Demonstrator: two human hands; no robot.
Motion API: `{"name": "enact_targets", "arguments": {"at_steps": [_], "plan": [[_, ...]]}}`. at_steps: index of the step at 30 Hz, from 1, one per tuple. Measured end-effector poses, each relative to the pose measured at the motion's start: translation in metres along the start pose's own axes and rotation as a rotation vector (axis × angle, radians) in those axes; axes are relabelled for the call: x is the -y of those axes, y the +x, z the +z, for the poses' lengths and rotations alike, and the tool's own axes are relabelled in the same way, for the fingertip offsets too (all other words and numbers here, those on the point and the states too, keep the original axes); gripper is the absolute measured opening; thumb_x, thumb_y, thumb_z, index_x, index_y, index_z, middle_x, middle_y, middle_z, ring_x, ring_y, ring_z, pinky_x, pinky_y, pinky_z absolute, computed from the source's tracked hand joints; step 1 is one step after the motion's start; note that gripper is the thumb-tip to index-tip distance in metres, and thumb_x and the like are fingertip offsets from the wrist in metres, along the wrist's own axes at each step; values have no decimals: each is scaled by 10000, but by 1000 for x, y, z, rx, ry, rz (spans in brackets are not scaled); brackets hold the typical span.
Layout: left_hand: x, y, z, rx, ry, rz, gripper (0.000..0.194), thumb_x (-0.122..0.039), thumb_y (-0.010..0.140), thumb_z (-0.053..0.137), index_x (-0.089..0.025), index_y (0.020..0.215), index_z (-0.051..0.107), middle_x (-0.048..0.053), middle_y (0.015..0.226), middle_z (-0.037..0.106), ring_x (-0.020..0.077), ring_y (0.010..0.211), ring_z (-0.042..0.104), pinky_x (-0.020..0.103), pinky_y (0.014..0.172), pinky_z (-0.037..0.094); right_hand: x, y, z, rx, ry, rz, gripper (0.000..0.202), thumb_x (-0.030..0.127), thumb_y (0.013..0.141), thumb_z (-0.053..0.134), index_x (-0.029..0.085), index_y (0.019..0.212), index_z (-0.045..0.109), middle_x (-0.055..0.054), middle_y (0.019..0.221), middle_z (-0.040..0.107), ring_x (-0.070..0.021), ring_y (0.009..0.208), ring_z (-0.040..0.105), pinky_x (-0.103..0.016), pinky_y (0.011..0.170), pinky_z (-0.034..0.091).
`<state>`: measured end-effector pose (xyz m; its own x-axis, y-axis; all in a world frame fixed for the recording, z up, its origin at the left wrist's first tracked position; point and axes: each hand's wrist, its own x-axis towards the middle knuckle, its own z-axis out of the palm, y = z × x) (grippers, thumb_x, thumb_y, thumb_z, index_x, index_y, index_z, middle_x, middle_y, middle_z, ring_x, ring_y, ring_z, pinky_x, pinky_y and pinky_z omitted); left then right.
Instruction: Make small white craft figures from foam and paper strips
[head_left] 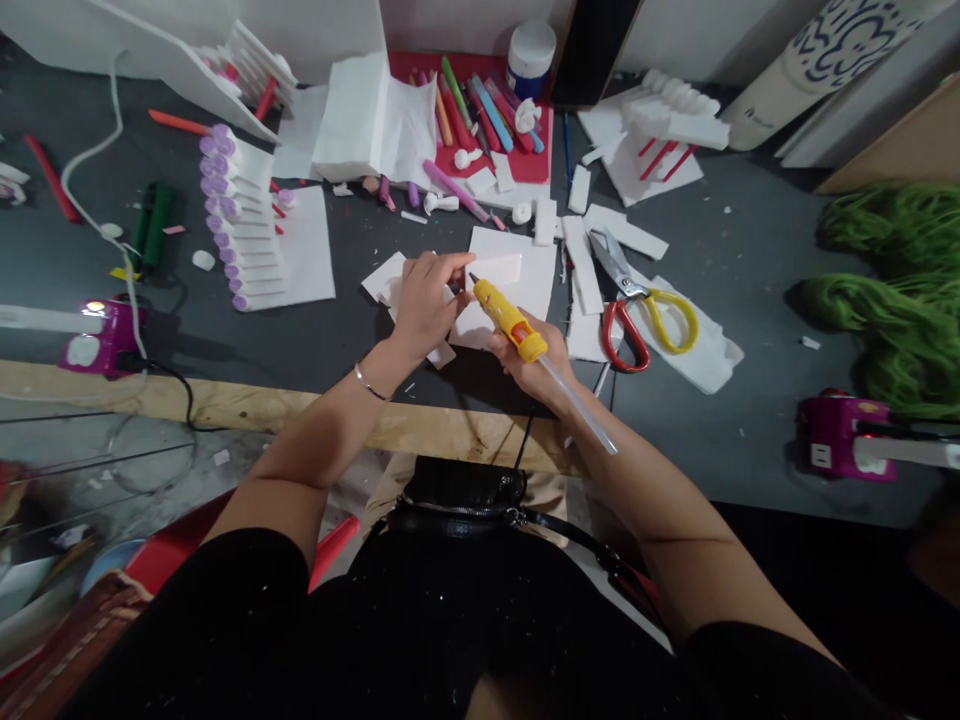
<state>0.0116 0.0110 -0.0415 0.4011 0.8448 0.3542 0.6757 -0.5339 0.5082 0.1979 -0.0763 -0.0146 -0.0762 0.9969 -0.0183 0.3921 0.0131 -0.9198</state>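
Glue gun [501, 308] angled at a white strip [502, 270], toward the worktop's [322, 335] front edge.
Right hand [531, 368] grasps the gun for aiming; left hand [424, 300] curls by the strip's end, seemingly steadying it, its hold unclear.

Glue gun [510, 316] in right hand [534, 372], over table [322, 335]. Just left of gun, left hand [426, 300]. Right of it, scissors [634, 288]; way over right, yarn [885, 300]. Back behind gun, markers [491, 115], jar [531, 62].
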Motion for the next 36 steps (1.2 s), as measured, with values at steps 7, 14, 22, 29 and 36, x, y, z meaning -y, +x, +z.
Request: {"name": "enact_targets", "arguments": {"at_steps": [7, 14, 22, 29, 36], "plan": [[2, 0, 2, -52, -43, 20, 731, -785, 994, 275, -223, 1254, 663, 77, 1001, 726, 258, 1003, 648, 421, 953, 442, -2, 1, 2, 2, 2, -15, 492, 726, 861, 596, 253, 754, 515, 12, 683, 536, -133, 618, 526, -297, 552, 407], [3, 0, 4, -62, -56, 26, 612, -727, 1013, 378, -236, 1244, 661, 63, 997, 730, 253, 1005, 655, 423, 946, 450, 2, 0, 1, 8, -6, 9, 496, 731, 845, 596, 254, 762, 490, 22, 677, 531, -127, 600, 499, -299, 571, 385], [4, 0, 4, -80, -76, 41, 559, -691, 1021, 422, -235, 1243, 658, 59, 984, 731, 249, 988, 657, 424, 934, 456, 1, 0, 2, 16, 12, 20, 518, 755, 846, 584, 253, 773, 479, 28, 668, 520, -121, 586, 489, -284, 548, 377], [3, 0, 3, -76, -73, 32, 585, -711, 1017, 404, -236, 1238, 663, 54, 984, 731, 249, 993, 659, 426, 941, 452, 2, 0, 2, 34, 1, 22, 515, 756, 850, 563, 256, 775, 468, 24, 682, 514, -123, 594, 483, -288, 564, 373], [4, -1, 4, -83, -61, 37, 634, -745, 1002, 379, -234, 1253, 659, 61, 981, 725, 254, 989, 651, 427, 933, 453, 6, 0, 0, 37, 12, 32, 547, 788, 818, 584, 259, 765, 457, 24, 682, 506, -134, 614, 488, -302, 585, 369]]}}
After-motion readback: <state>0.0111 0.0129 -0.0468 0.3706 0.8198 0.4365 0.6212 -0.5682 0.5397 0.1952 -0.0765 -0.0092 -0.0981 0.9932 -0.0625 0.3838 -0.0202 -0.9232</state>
